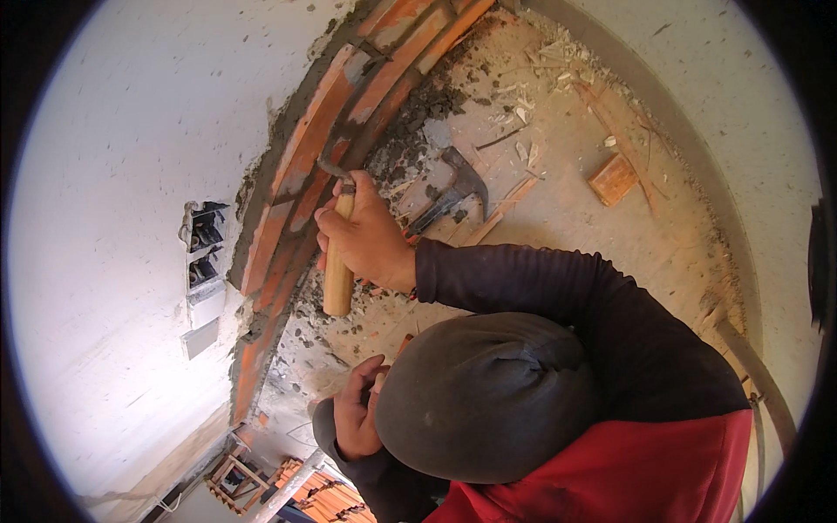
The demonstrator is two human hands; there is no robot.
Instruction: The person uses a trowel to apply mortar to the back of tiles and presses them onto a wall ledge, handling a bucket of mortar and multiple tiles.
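Neither my left hand nor my right hand shows. Below me a co-worker in a dark grey knit cap (488,392) and a red, black-sleeved top (628,453) bends toward exposed red brickwork (305,139). Their right hand (375,244) grips the wooden handle (338,296) of a tool with a bent metal neck (336,167), against the bricks and grey mortar. Their left hand (357,414) is curled lower down, beside the cap; what it holds is unclear. A claw hammer (462,187) lies on the dusty floor just right of the right hand.
A white wall (122,157) with an opened electrical box (205,244) is at left. A wood block (613,179), splinters and rubble lie on the floor (567,227). A pale wall (741,87) curves along the right, a hose (741,357) beside it. Stacked bricks (318,497) sit at bottom left.
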